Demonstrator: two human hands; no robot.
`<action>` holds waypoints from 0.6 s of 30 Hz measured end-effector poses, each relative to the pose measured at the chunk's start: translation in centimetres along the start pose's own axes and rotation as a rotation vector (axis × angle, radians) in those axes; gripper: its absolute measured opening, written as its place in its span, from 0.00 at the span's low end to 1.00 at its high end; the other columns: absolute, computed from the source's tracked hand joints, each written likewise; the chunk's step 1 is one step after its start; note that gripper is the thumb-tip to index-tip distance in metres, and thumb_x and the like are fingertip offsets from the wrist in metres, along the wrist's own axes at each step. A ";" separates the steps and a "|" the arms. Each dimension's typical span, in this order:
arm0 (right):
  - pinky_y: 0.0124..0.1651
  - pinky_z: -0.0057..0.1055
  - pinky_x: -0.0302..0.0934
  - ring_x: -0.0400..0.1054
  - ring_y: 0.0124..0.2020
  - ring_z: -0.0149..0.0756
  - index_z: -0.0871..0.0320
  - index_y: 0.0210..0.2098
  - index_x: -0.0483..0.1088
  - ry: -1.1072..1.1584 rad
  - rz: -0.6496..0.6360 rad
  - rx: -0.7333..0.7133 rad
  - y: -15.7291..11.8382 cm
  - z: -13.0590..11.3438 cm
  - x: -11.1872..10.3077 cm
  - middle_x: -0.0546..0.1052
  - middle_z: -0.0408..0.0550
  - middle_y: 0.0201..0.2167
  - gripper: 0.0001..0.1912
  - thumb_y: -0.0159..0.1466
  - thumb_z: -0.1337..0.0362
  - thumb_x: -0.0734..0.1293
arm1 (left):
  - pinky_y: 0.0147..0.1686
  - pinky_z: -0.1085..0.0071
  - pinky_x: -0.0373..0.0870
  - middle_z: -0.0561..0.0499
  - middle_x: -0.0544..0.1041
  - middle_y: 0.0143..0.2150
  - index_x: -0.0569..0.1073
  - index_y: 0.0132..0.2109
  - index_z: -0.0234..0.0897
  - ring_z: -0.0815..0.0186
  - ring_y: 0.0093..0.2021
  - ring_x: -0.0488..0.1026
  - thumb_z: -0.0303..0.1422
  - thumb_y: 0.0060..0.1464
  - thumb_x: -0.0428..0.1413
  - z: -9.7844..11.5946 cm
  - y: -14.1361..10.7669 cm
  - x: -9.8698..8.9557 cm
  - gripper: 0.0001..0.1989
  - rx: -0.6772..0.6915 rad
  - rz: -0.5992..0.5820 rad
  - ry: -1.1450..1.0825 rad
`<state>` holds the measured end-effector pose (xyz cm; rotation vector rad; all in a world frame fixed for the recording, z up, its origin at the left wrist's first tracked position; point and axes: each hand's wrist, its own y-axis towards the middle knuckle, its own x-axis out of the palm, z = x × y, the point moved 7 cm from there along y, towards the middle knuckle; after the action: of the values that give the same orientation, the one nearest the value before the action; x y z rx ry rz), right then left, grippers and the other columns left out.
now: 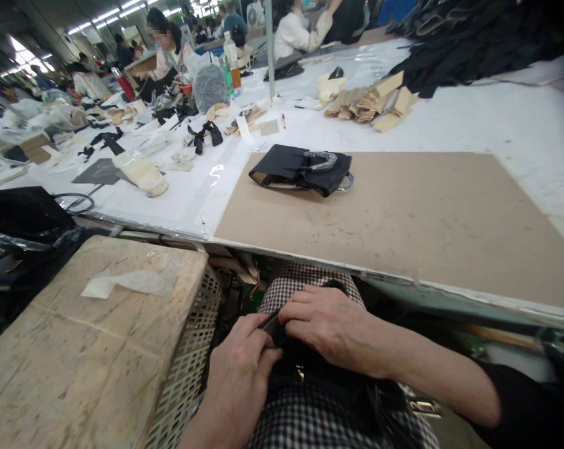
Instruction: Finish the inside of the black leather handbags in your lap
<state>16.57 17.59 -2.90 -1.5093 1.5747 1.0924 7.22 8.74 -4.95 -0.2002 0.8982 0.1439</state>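
Note:
A black handbag [319, 365] lies on my lap over a checked cloth, with a small gold-coloured metal fitting on its front. My left hand [244, 358] pinches the bag's edge between thumb and fingers. Close beside it, my right hand [326, 324] has its fingers curled over the same edge. Much of the bag is hidden beneath my hands and forearm. On the table ahead, apart from both hands, another black handbag [300, 169] lies on its side, its handles wrapped in clear plastic.
A brown sheet [426, 231] covers part of the white table. At left, a board-topped plastic crate [188, 349] stands beside my lap. A glue bottle [141, 171], brown strips [370, 103] and a black material pile [478, 37] lie farther back. Several people work beyond.

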 end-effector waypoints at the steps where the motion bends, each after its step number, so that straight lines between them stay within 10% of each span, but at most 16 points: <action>1: 0.43 0.37 0.53 0.64 0.42 0.37 0.58 0.32 0.69 0.011 -0.014 -0.014 -0.1 -0.1 0.1 0.76 0.44 0.40 0.07 0.67 0.69 0.63 | 0.46 0.62 0.75 0.51 0.76 0.50 0.74 0.32 0.39 0.58 0.49 0.74 0.24 0.55 0.58 -0.1 0.0 0.2 0.06 -0.026 -0.036 -0.013; 7: 0.40 0.33 0.55 0.65 0.38 0.35 0.59 0.32 0.67 -0.012 -0.075 -0.059 -0.2 -0.5 0.4 0.75 0.44 0.37 0.06 0.67 0.70 0.63 | 0.50 0.60 0.74 0.50 0.75 0.51 0.75 0.35 0.41 0.59 0.51 0.73 0.26 0.57 0.58 0.1 -0.2 0.0 0.05 -0.030 -0.049 -0.063; 18: 0.28 0.36 0.46 0.61 0.35 0.38 0.58 0.32 0.68 -0.138 -0.017 0.055 0.5 -0.7 0.4 0.71 0.46 0.32 0.05 0.66 0.68 0.65 | 0.47 0.67 0.74 0.46 0.75 0.47 0.75 0.37 0.38 0.62 0.47 0.75 0.26 0.58 0.56 -0.1 -1.7 -1.2 0.04 0.131 0.344 -0.106</action>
<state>16.08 16.81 -2.91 -1.3791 1.4829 1.1099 6.78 7.03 -3.86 0.0854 0.8274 0.4098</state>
